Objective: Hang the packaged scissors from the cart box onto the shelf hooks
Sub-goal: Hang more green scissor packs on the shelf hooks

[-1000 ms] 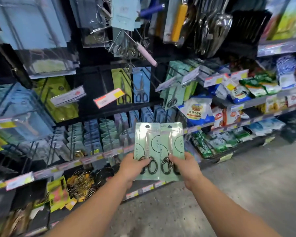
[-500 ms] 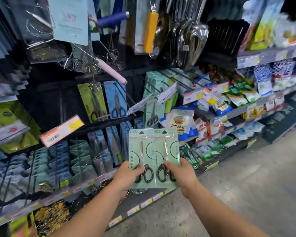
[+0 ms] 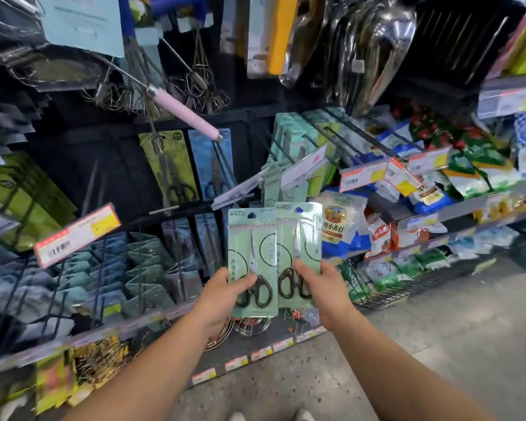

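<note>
Both forearms extended forward. Left hand and right hand raised side by side, fingers curled, thumbs forward, each gripping.

Forearms bare, no sleeves; white shoe toes at bottom edge.

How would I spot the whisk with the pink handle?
Look at the dark hook wall above the hanging scissors packs. Among the wire whisks dangling there, one pink-handled whisk slants down to the right; its neighbours show no coloured handle.
</note>
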A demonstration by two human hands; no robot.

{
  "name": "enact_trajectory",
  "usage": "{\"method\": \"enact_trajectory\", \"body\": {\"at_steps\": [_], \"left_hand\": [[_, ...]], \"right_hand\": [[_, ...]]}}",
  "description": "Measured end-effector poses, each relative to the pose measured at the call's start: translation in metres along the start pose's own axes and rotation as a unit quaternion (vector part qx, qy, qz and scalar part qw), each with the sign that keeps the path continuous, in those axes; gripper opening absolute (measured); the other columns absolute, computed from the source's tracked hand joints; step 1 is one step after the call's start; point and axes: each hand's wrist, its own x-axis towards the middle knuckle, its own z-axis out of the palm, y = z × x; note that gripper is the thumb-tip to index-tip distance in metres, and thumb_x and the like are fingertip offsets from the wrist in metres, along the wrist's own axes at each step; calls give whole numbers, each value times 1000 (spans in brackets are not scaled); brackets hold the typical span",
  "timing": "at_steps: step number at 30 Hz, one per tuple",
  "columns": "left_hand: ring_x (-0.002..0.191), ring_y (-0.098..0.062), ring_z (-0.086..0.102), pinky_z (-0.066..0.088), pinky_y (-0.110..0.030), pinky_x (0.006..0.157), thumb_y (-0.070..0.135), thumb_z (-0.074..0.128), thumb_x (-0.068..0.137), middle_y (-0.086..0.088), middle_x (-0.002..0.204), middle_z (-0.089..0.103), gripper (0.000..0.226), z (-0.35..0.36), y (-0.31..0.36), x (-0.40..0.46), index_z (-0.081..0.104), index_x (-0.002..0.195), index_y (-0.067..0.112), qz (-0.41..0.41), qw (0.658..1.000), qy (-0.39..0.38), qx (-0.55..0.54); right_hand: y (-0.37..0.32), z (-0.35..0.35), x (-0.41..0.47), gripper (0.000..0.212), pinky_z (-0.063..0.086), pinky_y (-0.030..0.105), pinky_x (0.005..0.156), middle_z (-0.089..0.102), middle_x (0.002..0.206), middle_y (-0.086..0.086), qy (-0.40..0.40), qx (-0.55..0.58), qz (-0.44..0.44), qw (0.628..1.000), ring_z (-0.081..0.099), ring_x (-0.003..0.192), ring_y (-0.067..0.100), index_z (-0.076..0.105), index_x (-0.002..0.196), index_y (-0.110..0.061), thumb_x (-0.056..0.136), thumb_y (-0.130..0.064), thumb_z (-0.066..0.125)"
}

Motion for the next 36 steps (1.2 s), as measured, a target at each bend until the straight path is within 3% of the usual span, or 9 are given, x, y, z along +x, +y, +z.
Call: {"method": "enact_trajectory", "body": {"at_steps": [5, 9, 11, 13, 18, 24, 30, 34, 36], "left_hand": [[138, -31, 39, 29, -57, 115, 56, 81, 62, -10, 154, 39, 111, 16, 10, 2, 31, 150, 10, 10, 997, 52, -57], [131, -34, 48, 35, -56, 112, 56, 84, 64, -13, 148, 45, 111, 26, 11, 5, 32, 150, 9, 1, 993, 83, -79], [120, -34, 58, 42, -57, 106, 70, 87, 41, -12, 137, 57, 127, 30, 9, 8, 40, 143, 11, -1, 992, 95, -84], [114, -32, 63, 45, -57, 104, 75, 86, 26, -10, 128, 63, 136, 29, 4, 14, 44, 138, 12, 3, 990, 105, -90], [100, -31, 70, 48, -55, 100, 57, 83, 52, -11, 109, 73, 104, 40, 13, 9, 46, 135, 6, -12, 989, 96, -114], [125, -31, 55, 38, -58, 108, 73, 88, 35, -11, 138, 57, 133, 31, -4, 24, 40, 142, 10, -4, 986, 120, -113], [134, -31, 46, 30, -58, 114, 73, 86, 34, -13, 147, 48, 141, 35, 4, 10, 32, 148, 10, -1, 988, 114, -107], [137, -32, 42, 28, -58, 115, 72, 86, 38, -12, 153, 40, 144, 40, 2, 5, 24, 153, 12, -1, 987, 126, -97], [135, -31, 45, 33, -59, 112, 77, 85, 33, -11, 151, 43, 146, 37, -7, 10, 27, 152, 16, -4, 988, 128, -91]], "right_hand": [[-16, -9, 21, 78, 40, 46, 110, 61, 133, 0, -44, 15, -10, 999, 55, 124, 21, 45, 141, -14, 78, -49, 75], [-24, -16, 32, 30, 49, 38, 102, 73, 108, -7, -71, 23, -25, 997, 67, 105, 13, 62, 114, -22, 88, -30, 71], [-29, -19, 34, 16, 46, 26, 96, 70, 98, -14, -92, 23, -26, 995, 66, 94, 3, 58, 101, -28, 90, -26, 69], [-33, -21, 38, 21, 39, 20, 91, 57, 93, -24, -108, 29, -38, 993, 55, 83, -10, 51, 103, -33, 93, -23, 66], [-40, -23, 45, 54, 34, 23, 91, 49, 90, -24, -121, 28, -34, 992, 47, 81, -6, 41, 142, -12, 95, -24, 63], [-37, -20, 70, 23, 43, 22, 85, 62, 95, -16, -130, -18, -43, 990, 61, 105, 14, 54, 110, -20, 93, -28, 65], [-41, -12, 89, 79, 38, 40, 109, 46, 146, 7, -112, -110, -42, 987, 45, 133, 28, 25, 152, -9, 92, -45, 61], [-39, -14, 88, 92, 44, 50, 104, 53, 134, 15, -45, -182, -18, 982, 54, 120, 34, 32, 145, -25, 70, -68, 64], [-35, -17, 84, 72, 45, 42, 101, 54, 126, 8, -44, -169, 4, 985, 54, 115, 27, 41, 137, -22, 79, -58, 65]]}}
